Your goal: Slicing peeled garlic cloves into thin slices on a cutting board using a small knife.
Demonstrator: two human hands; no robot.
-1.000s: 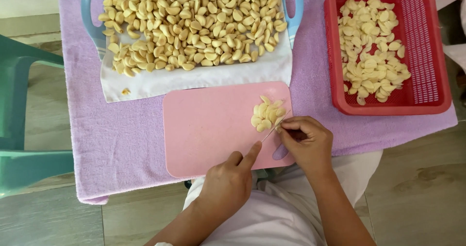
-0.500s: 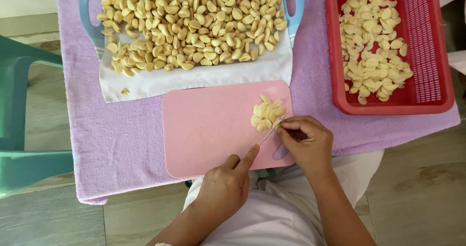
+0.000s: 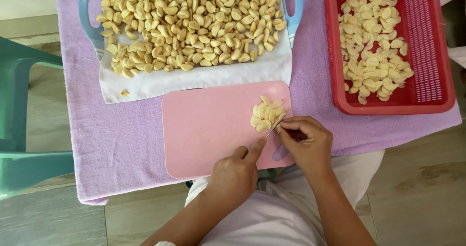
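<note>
Seen from above: right hand (image 3: 306, 146) curled shut around a small knife (image 3: 278, 123), fingers folded over the handle, thin blade angled up and left toward a little heap of sliced garlic (image 3: 266, 115) near the top right corner of a pink cutting board (image 3: 208, 129). Blade tip just beside the heap — touching or not, cannot tell. Left hand (image 3: 235, 175) at the board's lower edge, loosely curled, forefinger stretched out toward the blade, pressing down close beside the right hand; whether anything is pinched under that fingertip, cannot tell. Board lying flat on a lilac towel (image 3: 121, 144) spread over the bench. Behind the board, a blue-handled tray (image 3: 90, 20) lined with white paper (image 3: 204, 78) and heaped with whole peeled garlic cloves (image 3: 189, 22); one stray clove (image 3: 124, 93) alone on the paper's lower left. To the right, well apart from the board, a red slotted basket (image 3: 437, 56) holding more sliced garlic pieces (image 3: 374, 47) — pale, flat, piled toward its left side. Green plastic chair (image 3: 24, 129) at far left, beside the bench. White clothing below the hands, wooden floor (image 3: 422, 197) at lower right.
</note>
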